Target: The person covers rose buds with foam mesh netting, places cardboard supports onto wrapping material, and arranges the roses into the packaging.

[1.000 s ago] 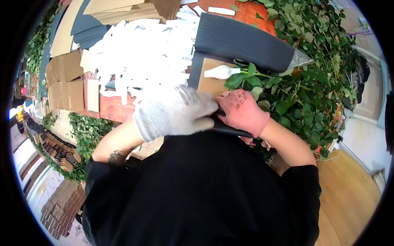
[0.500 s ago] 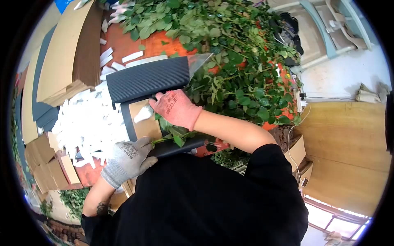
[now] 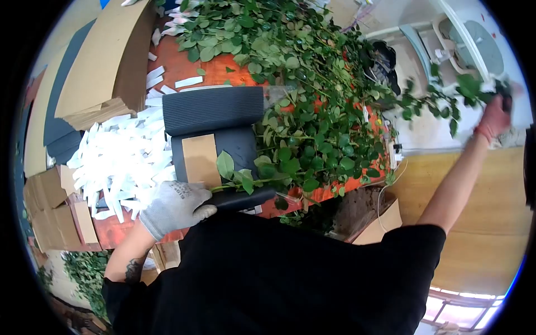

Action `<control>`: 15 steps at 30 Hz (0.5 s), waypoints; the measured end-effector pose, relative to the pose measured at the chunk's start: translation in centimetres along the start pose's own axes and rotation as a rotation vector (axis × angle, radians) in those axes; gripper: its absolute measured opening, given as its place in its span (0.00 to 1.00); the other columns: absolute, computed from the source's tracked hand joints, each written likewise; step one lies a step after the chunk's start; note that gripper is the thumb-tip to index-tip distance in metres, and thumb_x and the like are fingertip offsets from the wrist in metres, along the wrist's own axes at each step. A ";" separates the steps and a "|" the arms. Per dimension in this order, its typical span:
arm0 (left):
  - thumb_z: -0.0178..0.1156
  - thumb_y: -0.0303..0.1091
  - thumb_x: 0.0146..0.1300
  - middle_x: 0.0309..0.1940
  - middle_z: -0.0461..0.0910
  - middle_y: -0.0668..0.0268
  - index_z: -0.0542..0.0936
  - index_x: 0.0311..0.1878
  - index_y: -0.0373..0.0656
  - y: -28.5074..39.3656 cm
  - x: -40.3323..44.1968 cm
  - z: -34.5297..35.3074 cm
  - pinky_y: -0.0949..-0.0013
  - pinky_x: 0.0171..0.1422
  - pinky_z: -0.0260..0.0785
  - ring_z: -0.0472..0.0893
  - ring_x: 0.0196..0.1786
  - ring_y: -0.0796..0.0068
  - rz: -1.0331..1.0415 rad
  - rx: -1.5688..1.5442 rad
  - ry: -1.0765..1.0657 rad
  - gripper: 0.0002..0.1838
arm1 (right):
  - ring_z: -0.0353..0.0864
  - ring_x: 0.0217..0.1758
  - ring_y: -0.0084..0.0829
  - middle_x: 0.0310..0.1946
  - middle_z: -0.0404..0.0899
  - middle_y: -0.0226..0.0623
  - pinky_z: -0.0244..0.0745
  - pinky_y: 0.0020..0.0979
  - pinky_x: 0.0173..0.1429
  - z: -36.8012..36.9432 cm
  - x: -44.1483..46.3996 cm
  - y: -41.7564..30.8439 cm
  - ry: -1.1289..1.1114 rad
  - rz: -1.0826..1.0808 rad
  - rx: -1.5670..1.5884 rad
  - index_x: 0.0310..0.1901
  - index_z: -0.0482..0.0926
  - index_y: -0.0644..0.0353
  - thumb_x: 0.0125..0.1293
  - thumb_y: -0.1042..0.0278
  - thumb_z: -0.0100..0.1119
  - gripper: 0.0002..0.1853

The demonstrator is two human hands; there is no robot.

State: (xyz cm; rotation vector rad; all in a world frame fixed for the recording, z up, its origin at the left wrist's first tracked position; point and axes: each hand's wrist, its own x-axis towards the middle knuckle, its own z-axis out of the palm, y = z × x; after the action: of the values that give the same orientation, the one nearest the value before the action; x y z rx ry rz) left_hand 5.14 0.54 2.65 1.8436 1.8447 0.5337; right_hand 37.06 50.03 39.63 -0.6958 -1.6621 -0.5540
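My left hand (image 3: pixel 176 206), in a grey glove, is closed at the near edge of the black padded mat (image 3: pixel 234 153). Its fingers are around the end of a leafy stem (image 3: pixel 245 183), which runs right along the rolled front edge of the mat. A tan cardboard piece (image 3: pixel 201 160) lies flat on the mat, just beyond that hand. Far out to the right, my right hand (image 3: pixel 496 120), in a pink glove, is raised and blurred. A leafy branch (image 3: pixel 441 103) extends leftward from its closed fingers; a dark shape at the fingertips is unclear.
A heap of white strips (image 3: pixel 120 159) lies left of the mat, beside a tall cardboard stack (image 3: pixel 106 61). Many leafy stems (image 3: pixel 312 106) cover the right of the red table (image 3: pixel 215 64). A pale frame (image 3: pixel 413 47) and a wooden panel (image 3: pixel 463 195) stand at right.
My right hand has swung from the mat far to the right, with a leafy branch. The white-wrapped piece on the cardboard is no longer there. My left hand stays near the mat's front edge.
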 end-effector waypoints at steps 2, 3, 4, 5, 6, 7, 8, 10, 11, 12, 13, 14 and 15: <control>0.57 0.48 0.60 0.33 0.79 0.61 0.80 0.37 0.44 -0.1 -0.4 0.0 0.62 0.37 0.72 0.81 0.34 0.62 0.035 0.082 -0.008 0.16 | 0.82 0.43 0.27 0.42 0.84 0.36 0.75 0.29 0.51 -2.0 -0.3 -7.2 -0.207 0.019 0.240 0.51 0.79 0.66 0.63 0.68 0.58 0.17; 0.56 0.48 0.61 0.33 0.80 0.62 0.81 0.37 0.44 0.0 -0.4 -0.3 0.63 0.37 0.72 0.81 0.33 0.63 0.034 0.139 -0.050 0.16 | 0.82 0.42 0.26 0.42 0.84 0.36 0.75 0.28 0.51 -2.7 -1.1 -10.9 -0.337 0.041 0.359 0.51 0.79 0.68 0.63 0.71 0.58 0.16; 0.55 0.49 0.61 0.33 0.81 0.62 0.81 0.36 0.44 0.4 -0.3 -0.6 0.64 0.36 0.73 0.82 0.33 0.64 0.015 0.197 -0.109 0.17 | 0.82 0.43 0.26 0.42 0.84 0.37 0.75 0.30 0.52 -3.2 -5.2 -15.3 -0.510 0.009 0.427 0.50 0.79 0.68 0.61 0.72 0.60 0.16; 0.54 0.49 0.62 0.34 0.81 0.62 0.81 0.37 0.44 0.1 -0.5 0.0 0.64 0.37 0.73 0.82 0.34 0.64 0.043 0.170 -0.041 0.18 | 0.82 0.43 0.25 0.42 0.84 0.37 0.75 0.31 0.52 -3.7 -9.2 -19.6 -0.686 -0.012 0.493 0.50 0.79 0.68 0.60 0.74 0.61 0.16; 0.53 0.50 0.63 0.36 0.82 0.63 0.81 0.37 0.43 -0.3 -0.7 0.7 0.64 0.38 0.73 0.82 0.34 0.65 0.072 0.151 0.041 0.19 | 0.82 0.45 0.27 0.44 0.83 0.38 0.75 0.34 0.55 -4.7 -13.8 -25.4 -0.841 -0.106 0.481 0.51 0.78 0.67 0.59 0.76 0.61 0.17; 0.52 0.51 0.64 0.37 0.82 0.63 0.82 0.38 0.44 -0.3 -0.8 1.0 0.64 0.39 0.74 0.82 0.35 0.65 0.046 0.181 0.009 0.19 | 0.79 0.41 0.27 0.39 0.78 0.35 0.72 0.33 0.49 -4.7 -18.1 -28.9 -1.021 -0.264 0.543 0.50 0.77 0.64 0.58 0.74 0.59 0.16; 0.51 0.52 0.65 0.38 0.82 0.63 0.82 0.38 0.44 -0.3 -0.9 1.1 0.64 0.40 0.74 0.82 0.35 0.65 0.034 0.207 -0.015 0.20 | 0.77 0.37 0.26 0.34 0.74 0.32 0.70 0.32 0.44 -3.4 -22.6 -30.9 -1.184 -0.476 0.648 0.48 0.76 0.60 0.58 0.73 0.56 0.15; 0.50 0.53 0.65 0.37 0.82 0.64 0.82 0.38 0.45 -0.2 -1.0 0.6 0.63 0.40 0.74 0.82 0.36 0.65 -0.015 0.200 -0.102 0.21 | 0.71 0.29 0.26 0.24 0.65 0.27 0.66 0.30 0.33 -1.5 -31.1 -34.4 -1.246 -0.824 0.712 0.45 0.75 0.53 0.57 0.69 0.51 0.13; 0.49 0.54 0.65 0.37 0.82 0.64 0.82 0.38 0.46 -0.1 -0.3 0.2 0.63 0.41 0.74 0.82 0.37 0.65 -0.061 0.184 -0.199 0.22 | 0.74 0.31 0.26 0.26 0.69 0.28 0.68 0.29 0.33 -0.3 -34.8 -35.0 -1.016 -1.041 0.561 0.45 0.75 0.54 0.53 0.69 0.53 0.15; 0.49 0.54 0.65 0.37 0.82 0.64 0.82 0.38 0.46 0.0 -0.1 0.2 0.63 0.41 0.74 0.82 0.37 0.65 -0.079 0.182 -0.185 0.22 | 0.77 0.34 0.28 0.29 0.72 0.30 0.71 0.29 0.35 0.3 -37.3 -35.7 -1.295 -0.952 0.603 0.45 0.75 0.54 0.53 0.69 0.53 0.15; 0.49 0.54 0.65 0.37 0.81 0.65 0.82 0.37 0.46 -0.1 -0.2 0.0 0.63 0.41 0.74 0.82 0.37 0.65 -0.056 0.145 -0.163 0.22 | 0.78 0.38 0.31 0.33 0.74 0.32 0.73 0.32 0.39 0.4 -38.7 -36.3 -1.473 -0.904 0.548 0.47 0.76 0.53 0.53 0.68 0.54 0.17; 0.48 0.54 0.65 0.37 0.81 0.66 0.82 0.37 0.46 -0.2 -0.4 -0.1 0.63 0.41 0.74 0.82 0.37 0.66 -0.037 0.106 -0.146 0.21 | 0.78 0.39 0.32 0.34 0.74 0.32 0.73 0.34 0.40 0.5 -41.7 -35.3 -1.271 -0.855 0.726 0.49 0.75 0.53 0.54 0.66 0.55 0.18; 0.49 0.54 0.65 0.37 0.80 0.67 0.81 0.36 0.45 -0.1 -0.8 -0.5 0.63 0.41 0.74 0.82 0.37 0.66 -0.026 0.077 -0.092 0.21 | 0.78 0.39 0.33 0.34 0.74 0.33 0.73 0.34 0.41 0.7 -42.3 -35.1 -1.334 -0.813 0.762 0.49 0.75 0.53 0.54 0.65 0.56 0.18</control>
State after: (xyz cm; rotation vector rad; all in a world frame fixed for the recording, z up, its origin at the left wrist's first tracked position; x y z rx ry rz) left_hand 4.74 -0.28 2.98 1.8580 1.8492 0.3676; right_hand 17.35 19.38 -1.58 0.3807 -3.1615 0.1610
